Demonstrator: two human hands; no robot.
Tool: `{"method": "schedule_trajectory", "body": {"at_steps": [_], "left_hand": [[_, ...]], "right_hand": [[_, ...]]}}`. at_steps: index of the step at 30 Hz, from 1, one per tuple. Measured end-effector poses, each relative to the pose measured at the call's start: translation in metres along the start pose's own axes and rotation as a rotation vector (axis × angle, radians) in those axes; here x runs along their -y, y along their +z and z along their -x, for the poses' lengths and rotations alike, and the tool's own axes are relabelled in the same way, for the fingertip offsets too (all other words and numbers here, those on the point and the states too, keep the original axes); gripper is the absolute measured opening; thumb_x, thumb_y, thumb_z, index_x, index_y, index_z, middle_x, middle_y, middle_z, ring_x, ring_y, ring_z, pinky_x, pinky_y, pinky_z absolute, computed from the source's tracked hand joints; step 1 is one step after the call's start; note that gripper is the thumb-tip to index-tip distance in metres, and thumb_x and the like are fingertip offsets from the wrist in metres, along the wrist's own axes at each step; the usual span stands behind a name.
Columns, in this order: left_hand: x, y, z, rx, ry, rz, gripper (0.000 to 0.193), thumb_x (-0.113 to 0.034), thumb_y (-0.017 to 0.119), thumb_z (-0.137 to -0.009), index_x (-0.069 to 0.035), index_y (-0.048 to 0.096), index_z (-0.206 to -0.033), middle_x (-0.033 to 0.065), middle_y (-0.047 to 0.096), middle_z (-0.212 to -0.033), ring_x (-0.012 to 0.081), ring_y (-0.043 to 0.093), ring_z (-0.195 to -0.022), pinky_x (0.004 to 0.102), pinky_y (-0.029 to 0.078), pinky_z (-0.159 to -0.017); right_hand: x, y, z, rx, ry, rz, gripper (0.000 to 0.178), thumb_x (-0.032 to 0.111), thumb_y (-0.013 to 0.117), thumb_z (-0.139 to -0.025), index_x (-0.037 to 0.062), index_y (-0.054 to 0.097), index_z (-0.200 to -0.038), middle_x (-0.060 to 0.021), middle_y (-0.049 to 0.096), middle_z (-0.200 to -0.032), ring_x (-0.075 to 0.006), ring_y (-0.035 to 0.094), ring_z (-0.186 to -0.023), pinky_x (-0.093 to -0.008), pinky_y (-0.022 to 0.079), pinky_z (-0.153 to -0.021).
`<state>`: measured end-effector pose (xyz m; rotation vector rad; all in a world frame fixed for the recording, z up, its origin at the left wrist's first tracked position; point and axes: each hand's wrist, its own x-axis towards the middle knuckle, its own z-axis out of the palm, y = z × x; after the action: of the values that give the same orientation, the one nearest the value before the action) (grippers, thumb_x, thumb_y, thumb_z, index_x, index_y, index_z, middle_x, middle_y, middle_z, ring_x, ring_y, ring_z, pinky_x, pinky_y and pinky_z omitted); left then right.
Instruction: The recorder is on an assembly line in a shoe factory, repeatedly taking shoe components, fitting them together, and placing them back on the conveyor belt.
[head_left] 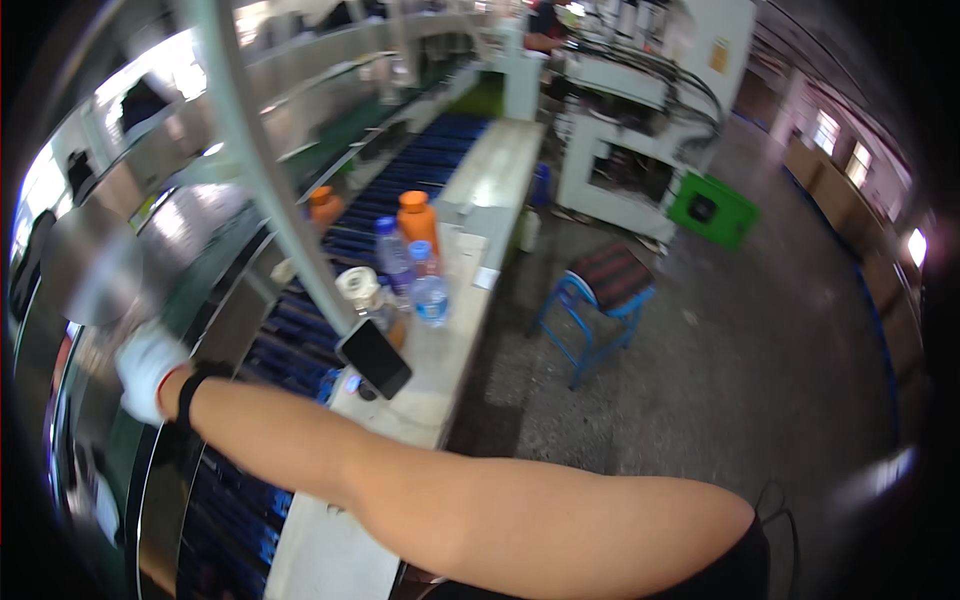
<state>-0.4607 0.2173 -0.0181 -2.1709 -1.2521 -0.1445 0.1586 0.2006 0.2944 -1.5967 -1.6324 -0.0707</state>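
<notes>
My right arm reaches across to the far left, bare, with a black band at the wrist. The right hand [150, 372] wears a white glove, and its fingers are smeared by motion. They close at the lower edge of a shiny round metal disc [92, 265], which is blurred too. Beneath the hand runs a dark green conveyor belt [140, 440]. My left hand does not show.
A roller conveyor [420, 165] runs beside a pale ledge [470, 250]. On it are an orange bottle [418, 225], clear bottles [430, 295] and a phone [375, 358] by a post [255, 150]. Rightward stand a stool [605, 285], a green crate [715, 212] and a white machine [620, 150].
</notes>
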Motion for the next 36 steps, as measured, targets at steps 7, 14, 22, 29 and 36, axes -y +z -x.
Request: {"method": "schedule_trajectory", "body": {"at_steps": [7, 14, 22, 29, 36], "left_hand": [[-0.167, 0.056, -0.157, 0.178, -0.132, 0.919, 0.054, -0.037, 0.079, -0.095, 0.007, 0.075, -0.127, 0.0253, 0.081, -0.105, 0.0347, 0.08, -0.093, 0.0479, 0.063, -0.082], [-0.217, -0.1, -0.157, 0.487, -0.447, 0.374, 0.078, -0.051, 0.091, -0.083, -0.007, 0.068, -0.143, 0.021, 0.072, -0.141, 0.0409, 0.07, -0.131, 0.0519, 0.058, -0.109], [-0.275, -0.26, -0.092, 0.421, 0.454, 0.738, 0.072, -0.028, 0.095, -0.075, -0.014, 0.069, -0.141, 0.0117, 0.071, -0.122, 0.0377, 0.071, -0.117, 0.0507, 0.059, -0.1], [-0.381, -0.295, 0.035, 0.094, 0.193, 0.79, 0.084, -0.028, 0.082, -0.091, -0.018, 0.051, -0.169, 0.012, 0.047, -0.175, 0.0363, 0.033, -0.169, 0.0625, 0.02, -0.138], [-0.451, -0.276, 0.056, 0.119, 0.114, 0.826, 0.085, -0.037, 0.079, -0.099, -0.019, 0.043, -0.174, 0.0092, 0.041, -0.18, 0.0349, 0.026, -0.173, 0.0669, 0.015, -0.137]], "right_hand": [[-0.058, 0.012, -0.006, -0.118, -0.011, 0.172, 0.032, 0.03, 0.065, -0.093, 0.0057, 0.085, -0.1, -0.0188, 0.082, -0.104, -0.0395, 0.078, -0.095, -0.053, 0.058, -0.088], [-0.105, -0.034, 0.01, -0.031, -0.121, 0.101, 0.046, 0.047, 0.068, -0.095, 0.0047, 0.084, -0.096, -0.0243, 0.081, -0.1, -0.0443, 0.079, -0.096, -0.0556, 0.062, -0.092], [-0.088, -0.023, 0.006, 0.132, 0.0, 0.196, 0.049, 0.054, 0.071, -0.1, 0.0067, 0.079, -0.109, -0.0219, 0.08, -0.118, -0.0409, 0.074, -0.119, -0.051, 0.054, -0.111], [-0.092, -0.015, 0.009, 0.204, -0.121, 0.311, 0.054, 0.056, 0.07, -0.098, 0.0071, 0.08, -0.118, -0.0198, 0.079, -0.127, -0.0391, 0.07, -0.125, -0.051, 0.049, -0.115], [-0.012, 0.037, 0.04, 0.249, -0.577, 0.092, 0.049, 0.05, 0.064, -0.103, 0.0116, 0.078, -0.13, -0.0188, 0.079, -0.13, -0.0387, 0.074, -0.122, -0.0525, 0.053, -0.112]]}}
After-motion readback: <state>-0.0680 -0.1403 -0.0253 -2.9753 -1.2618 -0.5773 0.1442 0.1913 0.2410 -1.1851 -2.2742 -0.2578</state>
